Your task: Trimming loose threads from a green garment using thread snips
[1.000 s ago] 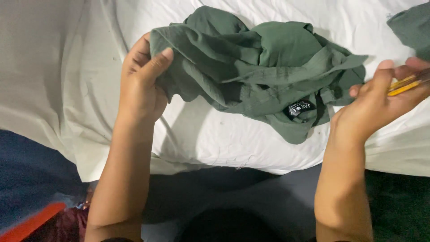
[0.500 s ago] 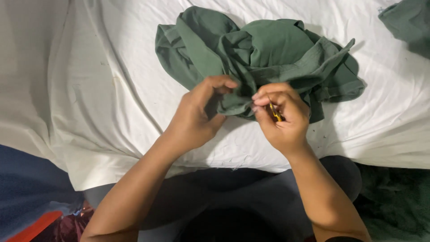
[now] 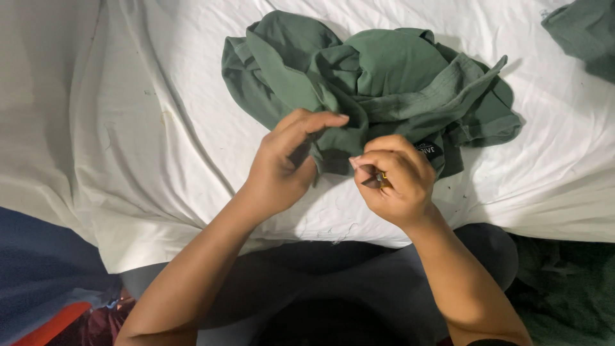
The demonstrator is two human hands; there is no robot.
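We start at the right hand (image 3: 392, 182): fingers curled tight, thumb and forefinger pinching a small yellow-tipped tool (image 3: 382, 179), prob. held short for fine control; what kind of tool it is, we cannot tell. Our left hand (image 3: 287, 163) pinches a fold of the green garment (image 3: 384, 83) between thumb and fingers, lifting the near hem so the cloth is taut just beside the tool tip. The garment lies bunched on the white sheet (image 3: 160, 128) of the bed, its black label (image 3: 428, 150) touching the right hand's knuckles. Open room: bare sheet to the left and at the far right. The sheet's near edge drops toward our lap. A second green cloth (image 3: 586, 32) sits at the top-right corner, well apart.
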